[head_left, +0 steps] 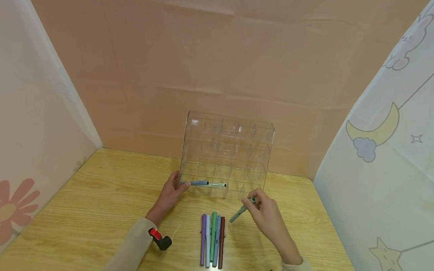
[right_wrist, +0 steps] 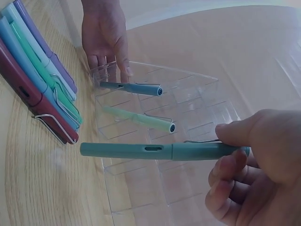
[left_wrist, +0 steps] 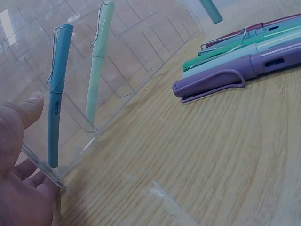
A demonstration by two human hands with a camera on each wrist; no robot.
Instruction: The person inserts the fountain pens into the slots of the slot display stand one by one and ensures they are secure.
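A clear, divided pen rack [head_left: 225,152] stands at the middle back of the table. My left hand [head_left: 169,194] holds its lower left corner, thumb in front and fingers behind and below. Two capped pens lie in the bottom row: a blue pen [left_wrist: 56,101] beside the left thumb and a pale green pen [right_wrist: 141,120] in the neighbouring compartment. In front of the rack's lower right, my right hand [head_left: 266,210] pinches a teal pen [right_wrist: 160,151] by its cap end between thumb and fingers. The pen's barrel slants down and left, above the table.
Side by side in front of the rack lie a purple pen [head_left: 203,241], a pale blue pen [head_left: 208,242], a green pen [head_left: 213,237], a blue pen [head_left: 217,244] and a dark red pen [head_left: 222,242]. Patterned cloth walls [head_left: 383,180] border the wooden table [head_left: 101,210].
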